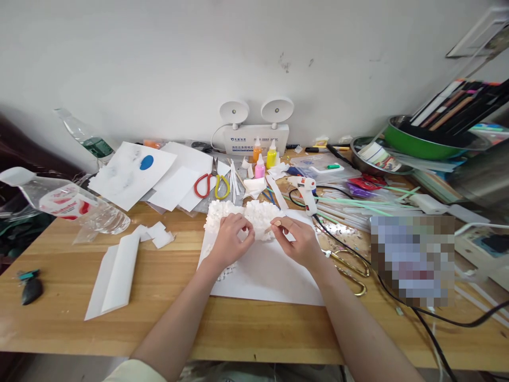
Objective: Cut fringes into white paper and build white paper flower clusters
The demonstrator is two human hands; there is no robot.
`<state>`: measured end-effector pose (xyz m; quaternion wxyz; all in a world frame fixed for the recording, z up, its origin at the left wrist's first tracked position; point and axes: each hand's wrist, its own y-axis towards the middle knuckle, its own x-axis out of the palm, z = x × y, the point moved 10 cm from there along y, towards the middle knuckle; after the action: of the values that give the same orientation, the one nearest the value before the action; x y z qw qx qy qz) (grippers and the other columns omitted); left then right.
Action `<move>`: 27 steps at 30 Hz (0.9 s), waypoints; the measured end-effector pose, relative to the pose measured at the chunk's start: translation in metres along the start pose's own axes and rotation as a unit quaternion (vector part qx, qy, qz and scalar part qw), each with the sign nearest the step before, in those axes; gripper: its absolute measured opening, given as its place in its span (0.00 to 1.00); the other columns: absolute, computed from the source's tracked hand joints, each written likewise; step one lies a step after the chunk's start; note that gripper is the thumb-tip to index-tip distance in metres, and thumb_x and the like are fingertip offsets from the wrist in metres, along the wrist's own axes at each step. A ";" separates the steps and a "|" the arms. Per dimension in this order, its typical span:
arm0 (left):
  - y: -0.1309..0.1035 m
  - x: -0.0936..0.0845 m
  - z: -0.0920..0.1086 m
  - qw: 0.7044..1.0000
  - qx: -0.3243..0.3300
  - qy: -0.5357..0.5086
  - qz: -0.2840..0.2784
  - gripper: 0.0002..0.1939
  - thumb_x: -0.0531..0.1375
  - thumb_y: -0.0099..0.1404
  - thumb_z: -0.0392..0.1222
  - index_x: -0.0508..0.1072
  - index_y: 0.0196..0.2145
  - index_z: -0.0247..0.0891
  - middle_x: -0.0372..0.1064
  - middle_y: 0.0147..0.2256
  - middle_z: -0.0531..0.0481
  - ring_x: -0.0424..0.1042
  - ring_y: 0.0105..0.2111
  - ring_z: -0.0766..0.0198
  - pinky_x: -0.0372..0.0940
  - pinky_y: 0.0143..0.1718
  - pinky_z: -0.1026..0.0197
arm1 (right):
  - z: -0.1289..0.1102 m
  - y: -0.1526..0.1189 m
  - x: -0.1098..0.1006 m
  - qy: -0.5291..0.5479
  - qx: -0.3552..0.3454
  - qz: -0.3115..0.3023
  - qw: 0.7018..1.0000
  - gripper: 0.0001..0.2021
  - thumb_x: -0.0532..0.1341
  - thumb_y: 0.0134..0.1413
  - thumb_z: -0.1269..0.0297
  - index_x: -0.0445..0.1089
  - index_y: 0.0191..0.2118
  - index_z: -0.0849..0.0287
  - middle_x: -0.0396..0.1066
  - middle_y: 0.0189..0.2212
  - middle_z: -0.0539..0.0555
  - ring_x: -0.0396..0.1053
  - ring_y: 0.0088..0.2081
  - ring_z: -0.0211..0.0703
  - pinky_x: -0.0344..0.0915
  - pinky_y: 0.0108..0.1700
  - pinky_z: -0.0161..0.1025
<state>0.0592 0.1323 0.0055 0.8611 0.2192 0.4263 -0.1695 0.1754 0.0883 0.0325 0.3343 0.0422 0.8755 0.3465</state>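
Observation:
A white sheet [270, 278] lies before me, its far and left parts covered with small crumpled white paper pieces [257, 211]. Over the left part of these, my left hand [231, 237] is closed, thumb and forefinger curled together; whatever it may pinch is too small to make out. My right hand [296, 237] hovers at the right side of the pieces. Its fingertips pinch a short thin tan stick [272, 228] that points left toward the pieces. The hands are apart from each other.
Behind the sheet are red-and-yellow scissors [212, 183], small paint bottles [260, 167] and a white glue gun [305, 192]. Gold-handled scissors [352, 271] and a black cable [342, 242] lie right. Folded paper [119, 273] and a water bottle [67, 201] are left.

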 end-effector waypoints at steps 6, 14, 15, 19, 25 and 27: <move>-0.001 0.010 -0.002 0.999 0.009 0.032 -0.005 0.06 0.52 0.60 0.39 0.67 0.28 0.38 0.65 0.29 0.51 0.62 0.35 0.62 0.52 0.40 0.56 | -0.007 0.002 -0.021 -0.034 -0.007 0.065 0.997 0.05 0.54 0.53 0.73 0.64 0.34 0.56 0.70 0.26 0.51 0.65 0.23 0.36 0.63 0.28 0.34; -0.001 0.014 -0.004 0.998 0.013 0.053 -0.003 0.06 0.52 0.61 0.39 0.68 0.28 0.38 0.66 0.30 0.51 0.62 0.35 0.62 0.52 0.40 0.57 | -0.028 0.001 -0.039 -0.025 -0.050 0.114 0.992 0.08 0.56 0.49 0.76 0.64 0.34 0.56 0.69 0.22 0.50 0.65 0.22 0.38 0.63 0.24 0.35; -0.001 0.015 -0.004 0.998 0.014 0.054 -0.003 0.06 0.52 0.61 0.39 0.68 0.28 0.38 0.66 0.30 0.51 0.62 0.35 0.62 0.52 0.40 0.57 | -0.029 0.001 -0.035 -0.017 -0.055 0.102 0.993 0.08 0.56 0.49 0.76 0.64 0.35 0.56 0.69 0.22 0.50 0.66 0.23 0.38 0.63 0.25 0.35; 0.000 0.014 -0.002 0.999 0.014 0.048 -0.005 0.07 0.53 0.61 0.39 0.68 0.28 0.38 0.66 0.30 0.51 0.62 0.35 0.62 0.52 0.40 0.57 | -0.025 0.000 -0.016 0.002 -0.066 0.045 0.997 0.08 0.55 0.50 0.76 0.64 0.35 0.56 0.69 0.24 0.51 0.66 0.25 0.38 0.64 0.28 0.35; -0.001 0.010 -0.003 1.000 0.006 0.025 0.009 0.07 0.53 0.61 0.39 0.70 0.34 0.39 0.65 0.30 0.51 0.63 0.35 0.63 0.53 0.41 0.57 | -0.023 -0.001 -0.002 -0.002 -0.077 0.007 0.997 0.09 0.55 0.51 0.77 0.64 0.36 0.58 0.69 0.25 0.53 0.66 0.28 0.39 0.64 0.30 0.36; -0.001 0.009 -0.004 1.000 0.003 0.021 0.014 0.07 0.53 0.61 0.39 0.71 0.35 0.38 0.65 0.30 0.51 0.64 0.34 0.64 0.53 0.41 0.58 | -0.023 -0.001 0.001 -0.002 -0.081 -0.004 0.997 0.08 0.55 0.51 0.77 0.64 0.36 0.59 0.70 0.26 0.53 0.66 0.28 0.39 0.64 0.31 0.36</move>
<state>0.0608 0.1323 -0.0040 0.8534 0.2316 0.4407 -0.1542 0.1608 0.0747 0.0436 0.3396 0.0123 0.8440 0.4149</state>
